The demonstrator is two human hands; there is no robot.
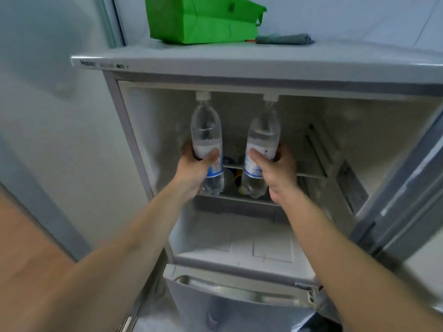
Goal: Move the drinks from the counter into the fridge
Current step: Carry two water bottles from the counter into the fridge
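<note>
Bottles of clear drink, two, upright, sit one in each of my hands inside the open upper compartment of the fridge [134, 149]. My left hand [195, 172] wraps the left bottle [206, 130] at its label, thumb across the near side, fingers curled round the far side. My right hand [278, 173] grips the right bottle [262, 137] likewise, thumb on the label. Both forearms reach forward from the near edge, roughly parallel, wrists straight. Both white caps stand just under the compartment's ceiling; both bases hang in front of the glass shelf [309, 174]. On top of the fridge lie a green bag [203, 19] and, to its right, a grey cloth [285, 39].
</note>
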